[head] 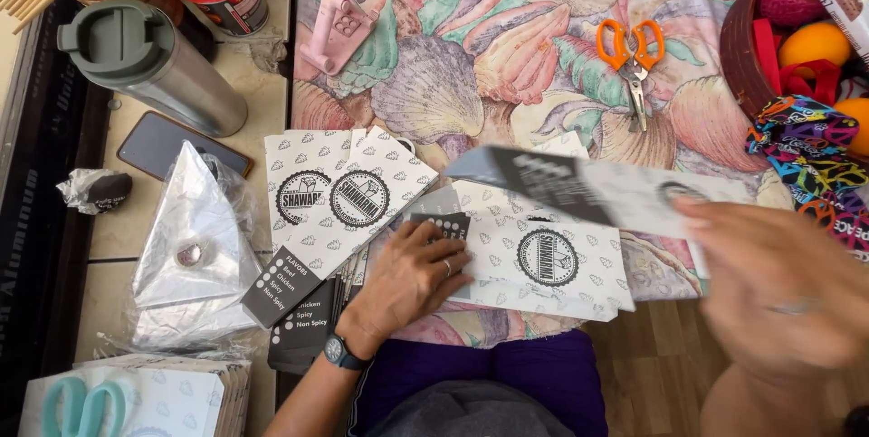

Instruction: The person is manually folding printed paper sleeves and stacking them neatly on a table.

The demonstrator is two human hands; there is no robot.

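Head view, left to right. A steel flask (154, 66) with a grey-green lid lies on the side table, a dark phone (158, 143) just below it. Near these sits a silver foil sheet (195, 238) folded to a triangle, and teal scissors (81, 405) rest on a stack of paper at the lower left corner. A fan of printed paper sleeves (348, 188), white with round black emblems and black ends, lies on the shell-patterned cloth (471, 57). The left hand (412, 278), wearing a ring and wristwatch, lies flat with fingers spread, pressing down on a sleeve (543, 260) in the pile. Orange scissors (631, 61) lie on the cloth, well apart from both hands. The right hand (778, 288), motion-blurred, grips one raised sleeve (588, 188) above the pile. A basket (738, 57) holding orange balls stands at the right edge.
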